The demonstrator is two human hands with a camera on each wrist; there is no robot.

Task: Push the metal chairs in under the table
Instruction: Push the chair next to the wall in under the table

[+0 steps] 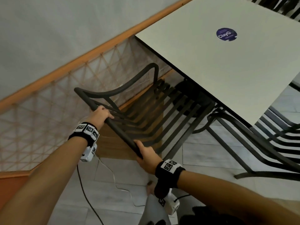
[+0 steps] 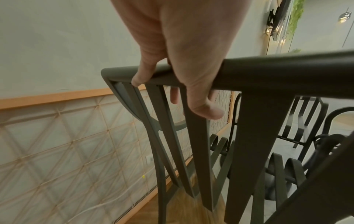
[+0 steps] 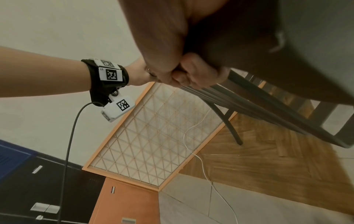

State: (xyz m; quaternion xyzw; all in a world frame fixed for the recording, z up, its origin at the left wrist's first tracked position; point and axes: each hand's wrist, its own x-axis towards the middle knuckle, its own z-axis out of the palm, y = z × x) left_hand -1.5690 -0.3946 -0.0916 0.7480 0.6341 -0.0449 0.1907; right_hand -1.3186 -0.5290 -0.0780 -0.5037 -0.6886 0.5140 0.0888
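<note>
A dark metal chair (image 1: 146,111) with slatted seat and back stands at the near-left edge of a pale square table (image 1: 235,70), its seat front reaching under the tabletop. My left hand (image 1: 101,115) grips the chair's top rail (image 2: 268,71) near its left corner, fingers curled over the bar (image 2: 145,75). My right hand (image 1: 146,157) grips the same rail near its right end, seen close up from below in the right wrist view (image 3: 191,75). A second metal chair (image 1: 267,143) stands at the table's right side, partly under it.
A wall with an orange wooden rail and lattice panel (image 1: 56,111) runs close on the left. White and black cables (image 1: 113,181) trail on the tiled floor near my feet. More dark chair backs (image 1: 279,5) show beyond the table's far edge. A round purple sticker (image 1: 226,34) marks the tabletop.
</note>
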